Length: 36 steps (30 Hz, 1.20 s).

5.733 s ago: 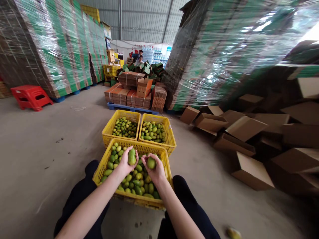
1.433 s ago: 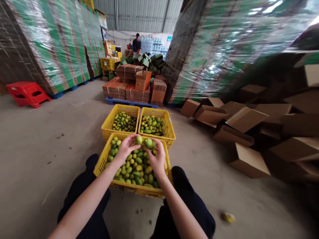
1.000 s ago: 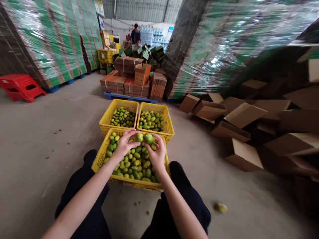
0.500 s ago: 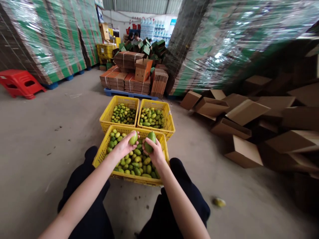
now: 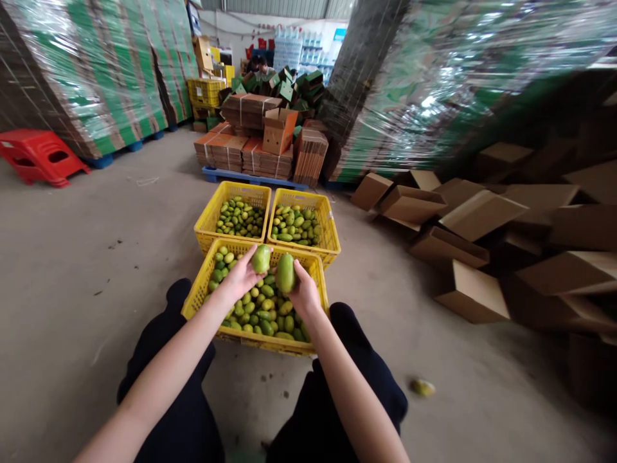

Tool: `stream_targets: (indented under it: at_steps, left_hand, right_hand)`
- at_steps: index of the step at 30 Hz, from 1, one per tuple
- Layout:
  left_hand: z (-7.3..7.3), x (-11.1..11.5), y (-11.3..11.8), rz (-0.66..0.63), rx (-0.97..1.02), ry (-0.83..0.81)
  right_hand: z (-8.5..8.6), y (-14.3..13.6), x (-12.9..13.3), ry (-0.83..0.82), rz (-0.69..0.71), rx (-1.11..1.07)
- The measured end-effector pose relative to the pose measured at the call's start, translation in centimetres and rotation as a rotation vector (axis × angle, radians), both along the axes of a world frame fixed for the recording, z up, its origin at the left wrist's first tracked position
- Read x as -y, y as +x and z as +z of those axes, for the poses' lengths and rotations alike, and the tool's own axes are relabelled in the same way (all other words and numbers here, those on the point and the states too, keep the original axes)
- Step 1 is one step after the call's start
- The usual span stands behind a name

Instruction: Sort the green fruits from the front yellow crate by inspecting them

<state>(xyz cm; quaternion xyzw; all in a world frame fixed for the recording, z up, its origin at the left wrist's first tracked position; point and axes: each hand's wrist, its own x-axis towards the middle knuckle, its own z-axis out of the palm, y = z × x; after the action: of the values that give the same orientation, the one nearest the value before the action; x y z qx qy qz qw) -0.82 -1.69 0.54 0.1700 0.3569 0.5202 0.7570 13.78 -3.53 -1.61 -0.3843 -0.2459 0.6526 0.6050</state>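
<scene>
My left hand (image 5: 242, 276) is closed around a green mango (image 5: 261, 259), held over the front yellow crate (image 5: 195, 296). Just to its right, my right hand (image 5: 303, 289) grips a larger, longer green mango (image 5: 286, 273), its thumb along the right side. The two fruits are close together but apart. Below the hands, the crate holds many green and yellowish mangoes (image 5: 267, 327). Parts of that pile are hidden by my hands and forearms.
Behind stand two more yellow crates of fruit, a left one (image 5: 205, 225) and a right one (image 5: 330, 231). Open cardboard boxes (image 5: 475, 292) are heaped at right. One fruit (image 5: 423, 387) lies on the floor. A red stool (image 5: 43, 157) stands at left; flattened cartons (image 5: 224, 151) sit behind.
Both mangoes have been turned within my hands and show different sides. My left hand has opened its grip slightly and shifted a little right. The view has shifted slightly.
</scene>
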Motion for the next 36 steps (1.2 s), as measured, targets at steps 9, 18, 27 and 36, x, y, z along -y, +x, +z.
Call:
stream_targets:
  at_steps: [9,18,27,36]
  left_hand:
    - [0.1,0.1,0.2,-0.042,0.007,-0.05]
    - [-0.3,0.3,0.4,-0.03,-0.091,0.011]
    - [0.3,0.2,0.1,0.068,0.152,-0.391]
    - [-0.8,-0.4,-0.2,0.17,0.222,-0.387]
  right_hand:
    - [0.9,-0.4,0.6,-0.05,0.003,-0.024]
    - [1.5,-0.1,0.5,-0.146,0.037,-0.098]
    - [0.8,0.1,0.3,-0.328,0.051,-0.235]
    - [1.0,-0.3,0.7,-0.309,0.131,-0.24]
